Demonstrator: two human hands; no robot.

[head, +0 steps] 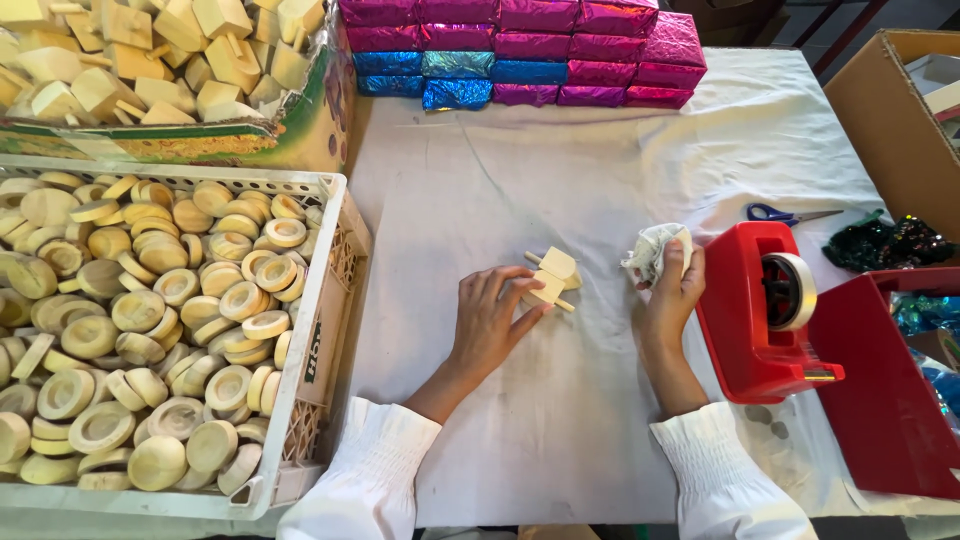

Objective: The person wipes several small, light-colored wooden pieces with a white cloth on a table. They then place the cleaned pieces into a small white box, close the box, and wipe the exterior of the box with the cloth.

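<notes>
Left hand (490, 320) is pinching a small wooden piece with pegs (551, 277) between thumb and fingers, resting it on the white cloth-covered table (520, 180) about mid-table. Right hand (672, 290) is closed round a crumpled white rag (651, 250). To the left, a white plastic crate (320, 330) is full of round wooden discs (150, 320), and a cardboard box (300, 135) behind it holds more pegged blocks. A red tape dispenser (755, 315) sits just beside the right hand, scissors (785, 214) behind it, shiny wrapped packs (530, 50) stacked at the far edge.
</notes>
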